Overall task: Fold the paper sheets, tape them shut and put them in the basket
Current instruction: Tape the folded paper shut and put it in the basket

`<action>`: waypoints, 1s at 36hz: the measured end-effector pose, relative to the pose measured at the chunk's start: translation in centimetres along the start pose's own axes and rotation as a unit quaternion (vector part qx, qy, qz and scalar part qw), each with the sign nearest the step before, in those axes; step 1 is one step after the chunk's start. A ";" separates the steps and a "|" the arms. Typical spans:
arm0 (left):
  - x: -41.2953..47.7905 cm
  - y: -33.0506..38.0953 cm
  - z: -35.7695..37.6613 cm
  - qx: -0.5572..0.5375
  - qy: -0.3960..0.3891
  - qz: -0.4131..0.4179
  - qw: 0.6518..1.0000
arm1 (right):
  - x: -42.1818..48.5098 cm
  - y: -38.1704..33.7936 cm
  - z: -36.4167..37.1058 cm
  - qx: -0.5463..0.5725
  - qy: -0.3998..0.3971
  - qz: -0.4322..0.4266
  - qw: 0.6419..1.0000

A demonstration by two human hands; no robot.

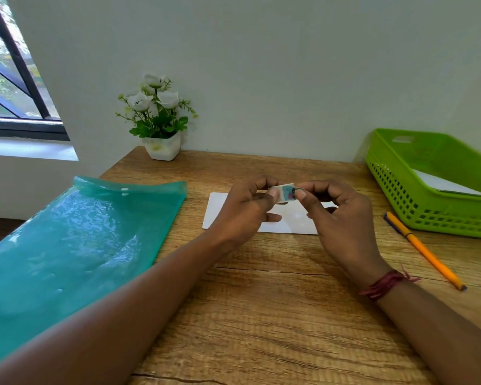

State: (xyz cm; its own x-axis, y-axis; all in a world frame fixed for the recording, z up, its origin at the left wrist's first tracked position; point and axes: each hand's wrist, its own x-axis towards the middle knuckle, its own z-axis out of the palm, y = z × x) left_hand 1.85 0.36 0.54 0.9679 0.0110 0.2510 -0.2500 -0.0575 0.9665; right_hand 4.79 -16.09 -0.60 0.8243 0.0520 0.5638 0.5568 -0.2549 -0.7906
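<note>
Head view: both hands were raised over the middle of the wooden surface [261, 315].
Tape [285, 193]: a small roll, pinched between the two hands just above the paper, probably so an end could be picked free.
Left hand [245, 209]: its fingers [272, 193] were closed on the roll's left side, steadying it.
Right hand [342, 218]: its fingers were closed on the roll's right side, a thumbnail at the edge as if hunting for the tape's end.
Paper [286, 222]: a folded white sheet lay flat near the middle of the surface, under the hands, within reach for taping.
Basket [428, 207]: green, at the far right corner, with at least one white sheet already inside.
Pen [425, 251]: orange, near the right edge, just in front of the basket.
Folder [75, 245]: teal plastic, along the left edge, overhanging it.
Plant [157, 118]: at the far left corner, out of the way.
</note>
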 end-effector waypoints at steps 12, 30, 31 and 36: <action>-0.1 0.2 -0.2 -0.003 0.005 -0.003 1.000 | -0.1 -0.2 0.1 -0.006 -0.001 -0.019 1.000; 0.1 0.1 -0.6 -0.005 0.020 -0.011 1.000 | -0.1 0.0 0.1 -0.007 -0.004 -0.021 1.000; 0.2 0.1 -0.6 -0.005 0.020 -0.012 1.000 | -0.1 0.0 0.1 -0.005 -0.005 -0.020 1.000; 0.3 0.0 -0.8 -0.006 0.030 -0.018 0.999 | 0.1 0.4 0.0 0.004 -0.003 -0.008 1.000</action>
State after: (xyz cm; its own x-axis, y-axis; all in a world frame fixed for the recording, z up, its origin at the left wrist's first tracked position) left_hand 2.15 1.17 0.65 0.9732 0.0730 0.2179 -0.2151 -0.0439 0.9756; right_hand 5.09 -16.16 -0.82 0.8155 0.0628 0.5753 0.5712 -0.2469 -0.7828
